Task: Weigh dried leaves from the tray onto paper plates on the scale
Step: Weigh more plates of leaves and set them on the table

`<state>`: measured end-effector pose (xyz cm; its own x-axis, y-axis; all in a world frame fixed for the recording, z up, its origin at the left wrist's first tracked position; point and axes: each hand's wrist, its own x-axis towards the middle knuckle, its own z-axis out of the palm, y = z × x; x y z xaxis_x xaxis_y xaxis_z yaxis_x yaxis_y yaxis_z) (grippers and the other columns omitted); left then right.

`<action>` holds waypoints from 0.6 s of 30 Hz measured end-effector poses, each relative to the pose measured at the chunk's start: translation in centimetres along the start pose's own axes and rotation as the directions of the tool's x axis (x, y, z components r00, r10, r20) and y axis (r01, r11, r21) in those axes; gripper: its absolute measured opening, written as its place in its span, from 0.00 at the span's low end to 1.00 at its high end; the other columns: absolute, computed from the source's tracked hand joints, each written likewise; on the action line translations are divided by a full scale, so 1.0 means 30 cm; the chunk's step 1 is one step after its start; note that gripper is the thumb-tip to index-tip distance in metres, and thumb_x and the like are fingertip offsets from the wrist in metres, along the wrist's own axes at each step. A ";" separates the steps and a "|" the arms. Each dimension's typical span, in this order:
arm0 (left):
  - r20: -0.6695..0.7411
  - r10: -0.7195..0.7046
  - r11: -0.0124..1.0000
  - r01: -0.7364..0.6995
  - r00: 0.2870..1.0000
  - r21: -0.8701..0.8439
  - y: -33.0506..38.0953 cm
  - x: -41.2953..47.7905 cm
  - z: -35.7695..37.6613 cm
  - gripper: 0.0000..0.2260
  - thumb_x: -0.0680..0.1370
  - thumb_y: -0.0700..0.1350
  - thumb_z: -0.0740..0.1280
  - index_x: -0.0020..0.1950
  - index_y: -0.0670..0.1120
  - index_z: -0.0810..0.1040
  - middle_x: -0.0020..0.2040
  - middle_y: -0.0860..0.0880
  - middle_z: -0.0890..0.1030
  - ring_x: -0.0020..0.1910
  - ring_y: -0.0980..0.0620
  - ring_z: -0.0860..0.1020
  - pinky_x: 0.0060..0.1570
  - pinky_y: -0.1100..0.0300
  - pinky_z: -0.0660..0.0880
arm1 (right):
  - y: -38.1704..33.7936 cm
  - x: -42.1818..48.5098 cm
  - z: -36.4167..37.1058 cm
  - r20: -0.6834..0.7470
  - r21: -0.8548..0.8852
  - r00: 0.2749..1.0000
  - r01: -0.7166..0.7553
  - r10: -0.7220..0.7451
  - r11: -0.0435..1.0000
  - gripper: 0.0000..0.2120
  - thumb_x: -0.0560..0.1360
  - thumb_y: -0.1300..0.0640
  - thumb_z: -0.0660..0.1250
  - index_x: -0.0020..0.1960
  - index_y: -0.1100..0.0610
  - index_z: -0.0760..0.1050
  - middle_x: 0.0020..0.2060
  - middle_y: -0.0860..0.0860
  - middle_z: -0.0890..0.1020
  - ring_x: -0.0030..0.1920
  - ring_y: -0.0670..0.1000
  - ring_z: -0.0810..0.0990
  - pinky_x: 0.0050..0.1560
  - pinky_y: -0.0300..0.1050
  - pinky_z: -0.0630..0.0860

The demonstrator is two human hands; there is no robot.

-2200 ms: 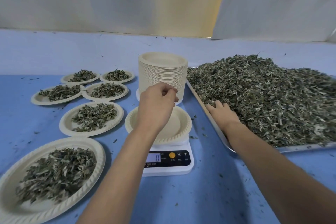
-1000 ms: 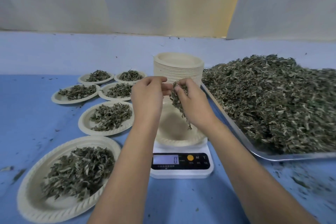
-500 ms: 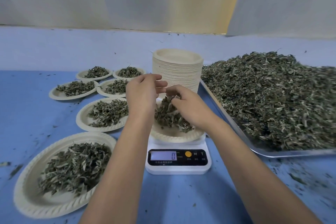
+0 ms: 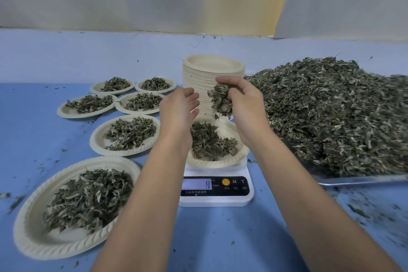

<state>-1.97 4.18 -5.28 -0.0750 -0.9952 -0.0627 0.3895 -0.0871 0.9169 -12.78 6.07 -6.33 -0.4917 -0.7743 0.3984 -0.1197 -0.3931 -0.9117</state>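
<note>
A white digital scale stands at the centre with a paper plate on it, and a small heap of dried leaves lies in that plate. Above the plate my right hand grips a clump of dried leaves. My left hand hovers beside it, fingers relaxed and empty. The scale display shows a single blurred digit. At the right, a metal tray carries a large pile of dried leaves.
A tall stack of unused paper plates stands behind the scale. Several filled plates lie to the left, the nearest one large at the front. Leaf crumbs are scattered over the blue table.
My right hand brought leaves from the tray and dropped some on the plate. It has now risen with a clump, the left hand has spread, and the display has changed from 0.
</note>
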 end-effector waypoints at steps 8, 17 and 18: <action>0.195 -0.163 0.955 0.204 0.967 -0.217 -0.003 -0.018 0.055 0.14 0.82 0.52 0.56 0.57 0.45 0.76 0.52 0.44 0.81 0.53 0.46 0.80 0.53 0.52 0.76 | -0.005 -0.030 0.052 0.138 0.073 0.990 -0.031 0.021 0.997 0.19 0.73 0.72 0.53 0.46 0.55 0.79 0.39 0.47 0.83 0.41 0.41 0.81 0.42 0.35 0.78; 0.146 -0.048 0.992 0.064 0.988 -0.109 -0.042 -0.027 0.083 0.09 0.81 0.45 0.61 0.42 0.46 0.76 0.30 0.52 0.81 0.33 0.58 0.80 0.36 0.63 0.75 | 0.006 -0.048 0.073 0.126 -0.028 0.992 0.001 0.002 1.000 0.19 0.74 0.73 0.54 0.57 0.57 0.74 0.53 0.52 0.79 0.58 0.48 0.76 0.61 0.40 0.73; 0.146 -0.041 0.994 0.055 0.988 -0.092 -0.046 -0.025 0.081 0.09 0.81 0.42 0.60 0.42 0.45 0.75 0.34 0.50 0.81 0.36 0.57 0.80 0.37 0.63 0.75 | 0.007 -0.049 0.074 0.135 -0.032 0.991 -0.002 0.007 0.999 0.19 0.74 0.73 0.54 0.57 0.57 0.74 0.53 0.51 0.78 0.58 0.48 0.76 0.60 0.39 0.73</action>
<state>-4.70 5.16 -5.53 -0.2243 -0.9736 -0.0419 0.4680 -0.1454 0.8717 -10.17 6.02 -6.89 -0.3719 -0.8366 0.4023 -0.1465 -0.3750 -0.9154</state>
